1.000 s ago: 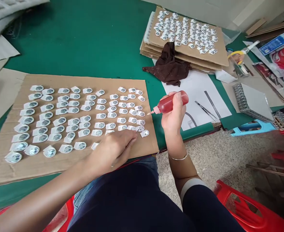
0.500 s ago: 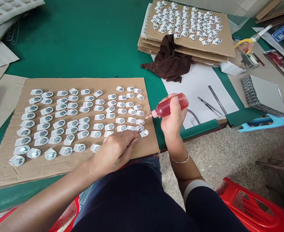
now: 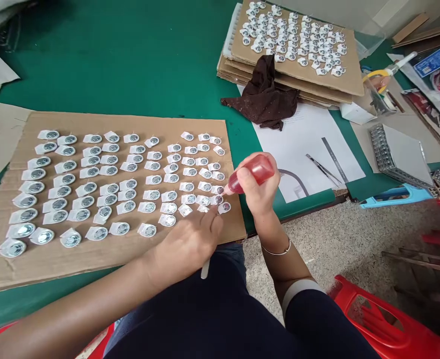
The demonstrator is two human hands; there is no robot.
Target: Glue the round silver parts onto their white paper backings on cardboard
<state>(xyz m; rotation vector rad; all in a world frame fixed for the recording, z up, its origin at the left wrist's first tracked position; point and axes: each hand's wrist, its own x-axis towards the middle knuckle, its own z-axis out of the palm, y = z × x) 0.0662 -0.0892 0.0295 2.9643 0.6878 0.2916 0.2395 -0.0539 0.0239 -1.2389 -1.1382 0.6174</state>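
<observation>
In the head view a cardboard sheet [image 3: 93, 254] carries rows of small round metal pieces with white paper tabs. My left hand [image 3: 192, 237] is closed on slim metal tweezers [image 3: 205, 269], whose rear end sticks out below the palm. Their tip is beside the pieces at the sheet's right end, partly hidden by my fingers. My right hand [image 3: 259, 192] is wrapped round a red squeeze bottle [image 3: 257, 170], tilted nozzle down to the left. Its nozzle is right at a round piece [image 3: 217, 190] near the right edge; whether it touches, I cannot tell.
A dark brown cloth [image 3: 267, 99] lies against stacked cardboard sheets [image 3: 349, 80] bearing more pieces. On white paper [image 3: 295, 144] are a second pair of tweezers [image 3: 322, 168] and a metal ruler [image 3: 334, 159]. Spiral-bound pads [image 3: 403, 152] and a red stool [image 3: 388, 319] are at right.
My right hand has brought the bottle slightly down and left, its nozzle now at the pieces. My left hand has turned, the tweezers' rear end swinging right and down. The camera view has shifted slightly.
</observation>
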